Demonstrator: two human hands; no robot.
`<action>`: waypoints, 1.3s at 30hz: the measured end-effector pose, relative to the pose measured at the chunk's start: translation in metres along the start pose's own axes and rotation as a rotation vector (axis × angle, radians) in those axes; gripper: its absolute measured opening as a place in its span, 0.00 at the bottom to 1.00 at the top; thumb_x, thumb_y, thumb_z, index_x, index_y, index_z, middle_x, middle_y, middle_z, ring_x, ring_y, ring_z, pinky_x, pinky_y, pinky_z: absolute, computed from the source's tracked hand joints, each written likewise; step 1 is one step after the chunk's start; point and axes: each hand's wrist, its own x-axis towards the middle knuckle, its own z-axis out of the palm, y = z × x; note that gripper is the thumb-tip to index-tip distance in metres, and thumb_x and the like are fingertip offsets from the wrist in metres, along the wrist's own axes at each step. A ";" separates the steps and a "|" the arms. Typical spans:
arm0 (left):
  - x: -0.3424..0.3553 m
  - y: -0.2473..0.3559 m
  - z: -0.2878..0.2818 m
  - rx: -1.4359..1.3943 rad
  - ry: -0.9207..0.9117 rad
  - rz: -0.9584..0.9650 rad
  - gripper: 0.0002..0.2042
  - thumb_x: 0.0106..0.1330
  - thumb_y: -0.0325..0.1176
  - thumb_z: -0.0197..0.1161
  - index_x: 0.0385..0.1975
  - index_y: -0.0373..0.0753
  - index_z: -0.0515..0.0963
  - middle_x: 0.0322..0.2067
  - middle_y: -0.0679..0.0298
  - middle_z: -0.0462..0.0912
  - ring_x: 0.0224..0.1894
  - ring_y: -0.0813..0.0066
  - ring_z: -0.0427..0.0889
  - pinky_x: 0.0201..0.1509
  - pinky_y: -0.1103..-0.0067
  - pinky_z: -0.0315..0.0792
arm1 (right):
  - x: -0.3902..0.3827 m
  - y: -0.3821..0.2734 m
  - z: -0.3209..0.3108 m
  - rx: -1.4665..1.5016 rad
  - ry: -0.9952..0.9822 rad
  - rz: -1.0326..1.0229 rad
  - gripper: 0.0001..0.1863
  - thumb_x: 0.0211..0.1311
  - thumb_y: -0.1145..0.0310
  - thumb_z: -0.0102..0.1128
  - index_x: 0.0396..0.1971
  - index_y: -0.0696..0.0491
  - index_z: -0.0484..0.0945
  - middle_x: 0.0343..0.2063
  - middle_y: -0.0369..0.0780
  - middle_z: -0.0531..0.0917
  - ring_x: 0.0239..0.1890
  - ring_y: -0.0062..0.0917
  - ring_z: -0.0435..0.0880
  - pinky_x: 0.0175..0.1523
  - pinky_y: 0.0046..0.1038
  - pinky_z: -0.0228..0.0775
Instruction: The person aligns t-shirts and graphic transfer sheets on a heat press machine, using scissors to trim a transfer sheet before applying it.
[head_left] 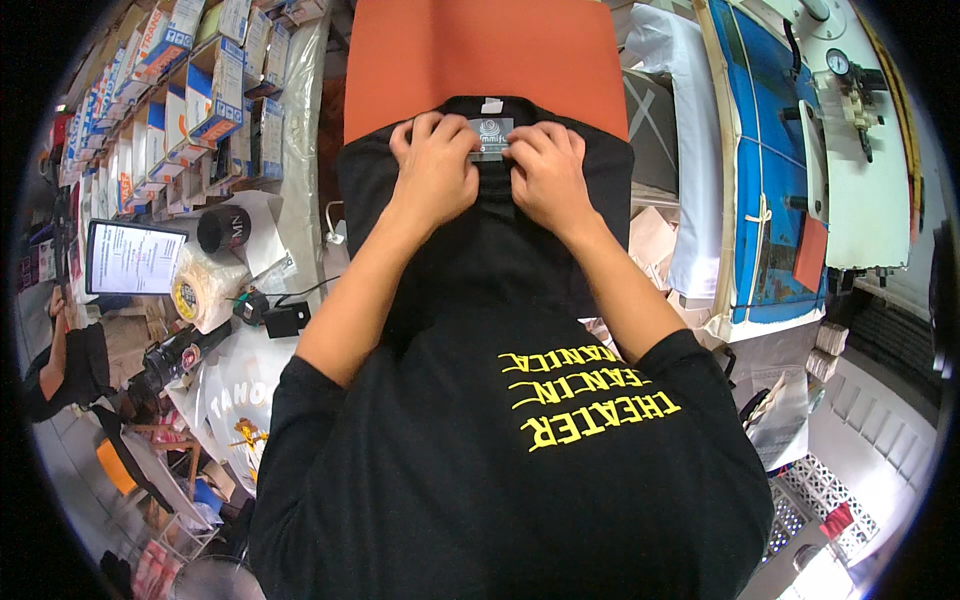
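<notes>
Shirt lies on orange pad. Left hand and right hand pinch the label at 12 o'clock; placement apparently unfinished, pressing remains.

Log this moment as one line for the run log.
left hand: pressing label | right hand: pressing label | label: at collar of black T-shirt | shirt: lying on orange pad

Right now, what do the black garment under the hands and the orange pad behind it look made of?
Black garment: soft matte knit cloth, probably cotton; it creases and drapes under both hands. Orange pad: smooth, flat, dull sheet without weave, possibly silicone or rubber; cannot tell for sure. Grey label at the collar: thin, perhaps a woven or printed tag.
</notes>
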 end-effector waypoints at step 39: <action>-0.247 0.033 -0.098 -0.360 0.287 -0.510 0.08 0.66 0.29 0.61 0.36 0.30 0.82 0.34 0.53 0.85 0.36 0.62 0.84 0.44 0.73 0.75 | -0.097 -0.038 -0.249 -0.400 0.640 0.195 0.64 0.27 0.50 0.86 0.71 0.43 0.58 0.70 0.60 0.50 0.71 0.56 0.54 0.70 0.48 0.56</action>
